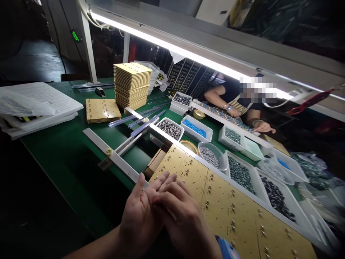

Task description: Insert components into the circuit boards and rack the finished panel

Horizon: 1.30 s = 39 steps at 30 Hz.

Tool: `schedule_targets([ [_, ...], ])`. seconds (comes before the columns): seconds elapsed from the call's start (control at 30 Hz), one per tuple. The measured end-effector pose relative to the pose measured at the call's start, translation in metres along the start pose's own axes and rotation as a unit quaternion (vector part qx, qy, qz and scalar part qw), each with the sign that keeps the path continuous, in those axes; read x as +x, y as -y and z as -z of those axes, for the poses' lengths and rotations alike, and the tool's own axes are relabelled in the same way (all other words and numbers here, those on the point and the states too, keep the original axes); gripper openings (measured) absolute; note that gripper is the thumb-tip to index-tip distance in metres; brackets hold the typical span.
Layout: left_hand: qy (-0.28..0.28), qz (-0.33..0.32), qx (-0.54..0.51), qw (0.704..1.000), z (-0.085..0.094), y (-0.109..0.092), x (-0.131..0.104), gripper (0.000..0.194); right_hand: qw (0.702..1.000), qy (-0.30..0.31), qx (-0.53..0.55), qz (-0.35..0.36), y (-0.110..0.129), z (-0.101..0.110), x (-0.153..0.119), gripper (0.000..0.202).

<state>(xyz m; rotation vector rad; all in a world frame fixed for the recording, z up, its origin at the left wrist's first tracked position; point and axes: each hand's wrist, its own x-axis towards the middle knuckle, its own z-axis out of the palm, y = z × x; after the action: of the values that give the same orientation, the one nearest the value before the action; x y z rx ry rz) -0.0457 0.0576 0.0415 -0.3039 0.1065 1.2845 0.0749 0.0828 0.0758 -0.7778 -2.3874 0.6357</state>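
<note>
Palm up, my left hand [141, 207] is held over the near edge of the boards with its fingers stretched out and thumb raised. My right hand [183, 212] lies across that palm, thumb and fingertips pinched together against it. Whatever is in the pinch is hidden or too small to name. Below and beyond both hands runs a row of tan circuit boards [221, 196] with small silvery parts on them. A long metal rail frame [122, 166] borders the boards.
Bins of small parts line the far side: silvery-dark parts [170, 129], blue parts [194, 128], a round tub [212, 158], green parts [240, 172], black parts [276, 196]. Stacked boards [132, 86] and papers [51, 97] stand left. Across the table, a co-worker's hand [262, 126] is at another rail.
</note>
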Motion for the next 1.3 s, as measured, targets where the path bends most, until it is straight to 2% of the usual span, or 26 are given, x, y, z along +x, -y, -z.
schedule_targets([
  [0.17, 0.024, 0.006, 0.020, 0.999, 0.002, 0.000, -0.002, 0.075, 0.998, 0.041, -0.052, 0.005, -0.005, -0.003, 0.001, 0.015],
  [0.37, 0.050, 0.011, 0.022, 0.998, 0.006, -0.002, 0.000, 0.078, 0.994, -0.060, -0.013, -0.085, -0.006, -0.008, -0.009, 0.014],
  [0.53, 0.049, 0.010, 0.019, 0.999, 0.005, -0.002, 0.001, 0.078, 0.995, -0.062, 0.004, -0.077, -0.009, -0.002, -0.015, 0.015],
  [0.63, 0.035, 0.008, 0.022, 0.999, 0.002, -0.001, 0.000, 0.076, 0.997, -0.048, -0.001, -0.063, -0.010, 0.001, -0.013, 0.013],
  [0.83, 0.014, 0.007, 0.031, 0.999, -0.002, -0.001, -0.001, 0.078, 0.998, 0.022, -0.050, -0.009, -0.009, 0.003, -0.005, 0.017],
  [0.97, 0.053, 0.003, 0.037, 0.998, 0.007, -0.001, 0.001, 0.079, 0.993, 0.042, -0.112, 0.004, -0.005, 0.002, -0.008, 0.015],
  [1.07, 0.104, -0.002, 0.034, 0.994, 0.011, -0.004, -0.002, 0.078, 0.993, 0.005, -0.117, -0.032, -0.007, 0.004, -0.008, 0.012],
  [1.17, 0.138, -0.044, 0.030, 0.989, 0.009, -0.012, -0.008, 0.079, 0.984, -0.059, -0.128, -0.110, -0.014, 0.006, 0.000, 0.012],
  [1.3, 0.116, -0.114, 0.026, 0.986, 0.005, -0.024, -0.011, 0.084, 0.976, -0.054, -0.123, -0.173, -0.022, 0.003, 0.020, 0.018],
])
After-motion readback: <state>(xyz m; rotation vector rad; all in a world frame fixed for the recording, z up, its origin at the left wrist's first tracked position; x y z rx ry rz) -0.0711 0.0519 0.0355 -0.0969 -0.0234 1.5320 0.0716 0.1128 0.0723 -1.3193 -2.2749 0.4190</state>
